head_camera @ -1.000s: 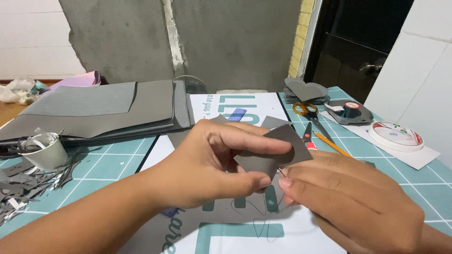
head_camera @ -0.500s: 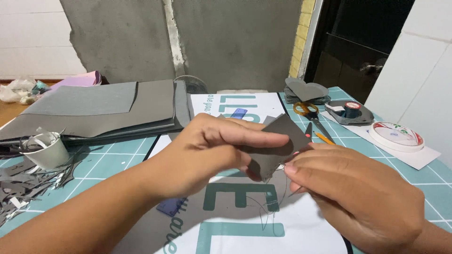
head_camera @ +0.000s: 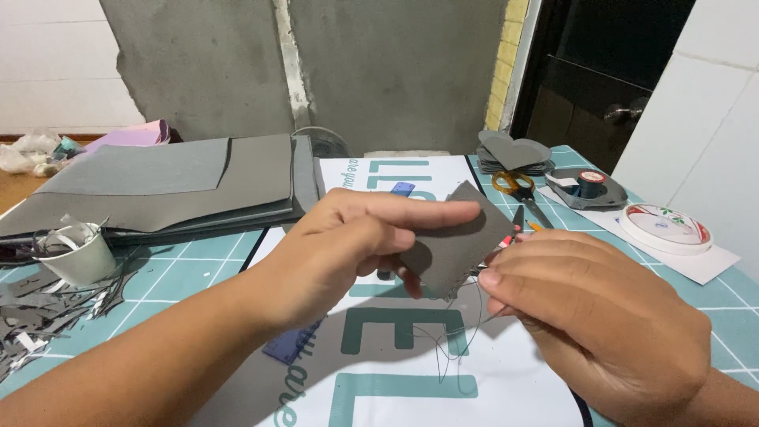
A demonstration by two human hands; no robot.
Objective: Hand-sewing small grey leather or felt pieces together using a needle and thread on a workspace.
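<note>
Two hands at work on a grey felt patch above a cutting mat

A person's left hand [head_camera: 348, 245] pinches a small flat square of dark grey felt-like sheet [head_camera: 462, 237], forefinger stretched along its top edge and thumb tucked behind, holding it tilted in the air above a white printed paper sheet with teal lettering [head_camera: 395, 379]. The right hand [head_camera: 593, 316] sits just beside the square's lower corner, fingers curled tightly in; a thin dark thread [head_camera: 458, 340] trails down in loops from that spot (whether the fingertips grip a needle cannot be told). Beneath lies a teal gridded cutting mat [head_camera: 198, 261]. Well apart, at the left, stand a white paper cup of offcuts [head_camera: 79, 257] and a stack of large grey sheets [head_camera: 166, 178]; at the right lie orange-handled scissors [head_camera: 518, 190], grey heart-shaped cutouts [head_camera: 514, 150] and a white round spool [head_camera: 664, 225]
</note>
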